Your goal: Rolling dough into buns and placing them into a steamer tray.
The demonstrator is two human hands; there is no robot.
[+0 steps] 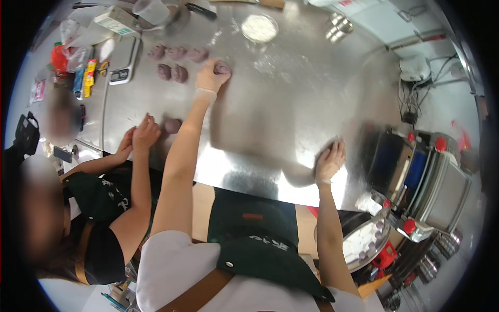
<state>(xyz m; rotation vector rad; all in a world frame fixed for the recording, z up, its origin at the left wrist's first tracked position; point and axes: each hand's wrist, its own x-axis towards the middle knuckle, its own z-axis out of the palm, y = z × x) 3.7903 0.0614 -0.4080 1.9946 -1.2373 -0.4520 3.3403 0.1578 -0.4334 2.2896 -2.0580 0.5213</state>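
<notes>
My left hand point(210, 77), in a thin clear glove, reaches far across the steel table and is closed on a purple dough piece point(222, 67). To its left lie several shaped purple dough pieces point(176, 53) in two short rows. My right hand point(330, 162) is at the right part of the table, near the front edge. Its fingers are extended and it holds nothing I can see. A round purple dough ball point(172, 125) rests left of my left forearm, beside a co-worker's hands point(142, 136).
A bowl of white flour point(259, 28) stands at the far side, with flour dusted on the steel table point(260, 119). A scale point(123, 61) is at the far left. A roller machine point(416, 171) stands right; below it, a round tray point(358, 256) holds purple pieces.
</notes>
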